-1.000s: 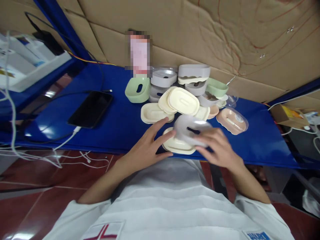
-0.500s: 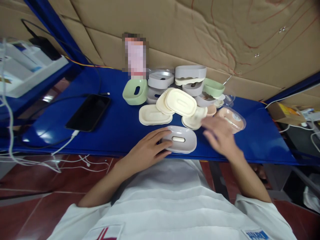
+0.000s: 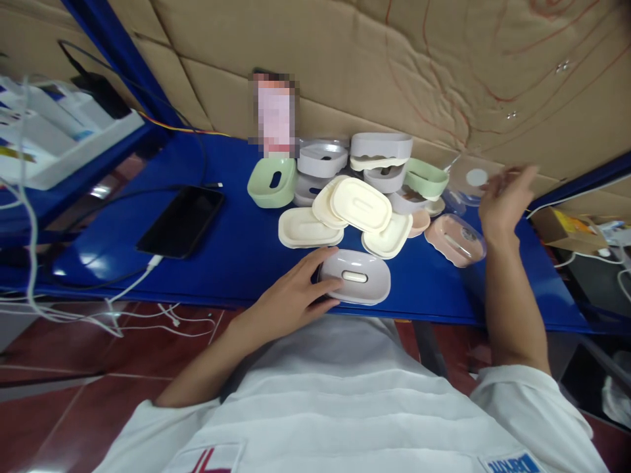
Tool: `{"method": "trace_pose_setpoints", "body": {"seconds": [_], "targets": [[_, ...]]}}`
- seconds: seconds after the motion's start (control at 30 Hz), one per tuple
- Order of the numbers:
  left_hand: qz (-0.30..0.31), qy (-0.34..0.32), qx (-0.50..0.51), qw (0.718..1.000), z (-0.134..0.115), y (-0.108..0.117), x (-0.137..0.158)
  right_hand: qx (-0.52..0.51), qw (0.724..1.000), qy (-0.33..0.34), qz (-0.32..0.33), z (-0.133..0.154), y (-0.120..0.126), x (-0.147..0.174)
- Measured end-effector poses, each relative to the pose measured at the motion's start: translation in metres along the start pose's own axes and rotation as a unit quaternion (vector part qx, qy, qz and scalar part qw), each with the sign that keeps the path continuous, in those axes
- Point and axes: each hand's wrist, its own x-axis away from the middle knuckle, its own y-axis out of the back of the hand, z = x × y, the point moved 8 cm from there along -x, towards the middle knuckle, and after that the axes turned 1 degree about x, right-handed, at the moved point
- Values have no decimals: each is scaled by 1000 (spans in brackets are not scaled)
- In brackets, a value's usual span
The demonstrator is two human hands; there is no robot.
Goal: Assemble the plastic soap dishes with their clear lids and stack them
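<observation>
At the table's front edge, my left hand [image 3: 300,286] grips the left end of a glossy grey soap dish [image 3: 377,279]. A cream strip shows through the slot in its middle. Out at the back right, my right hand [image 3: 507,200] is closed on the edge of a clear plastic lid [image 3: 476,179] with a round white sticker. Below that hand lies a pink soap dish [image 3: 451,243] under a clear cover. Cream oval trays [image 3: 362,203] overlap just behind the grey dish.
Grey dishes [image 3: 382,146] and green dishes [image 3: 272,184] are piled at the back against cardboard [image 3: 355,79]. A black phone [image 3: 181,220] with cables lies on the left of the blue table [image 3: 246,269]. Another phone [image 3: 276,115], blurred out, leans on the cardboard.
My right hand has moved right and back from beside the cream trays, and now has the clear lid lifted. My left hand stays on the grey dish.
</observation>
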Motion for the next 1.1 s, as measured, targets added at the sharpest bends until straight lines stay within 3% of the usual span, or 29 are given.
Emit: {"method": "trace_pose_setpoints", "body": {"seconds": [0.1,0.2,0.27,0.33,0.47,0.6,0.73,0.93,1.1], "targets": [[19,33,18,999,5,-3,3,-63,989,74,-109,25,41,36],[30,71,46,996,12,-6,6,-47,944,268,-186,85,69,106],[25,97,75,992,17,-6,6,-93,909,371,-167,124,74,153],[18,115,101,988,21,-6,7,-154,892,421,-62,155,67,183],[15,130,119,984,25,-7,7,-256,856,426,142,192,49,205],[34,124,125,984,23,-8,6,-361,804,405,244,207,43,206],[60,106,125,985,18,-6,4,-372,785,415,272,214,44,215],[68,50,117,990,9,-3,3,-275,795,501,201,220,51,233],[71,51,122,989,11,-3,4,-255,795,511,204,218,50,238]]}}
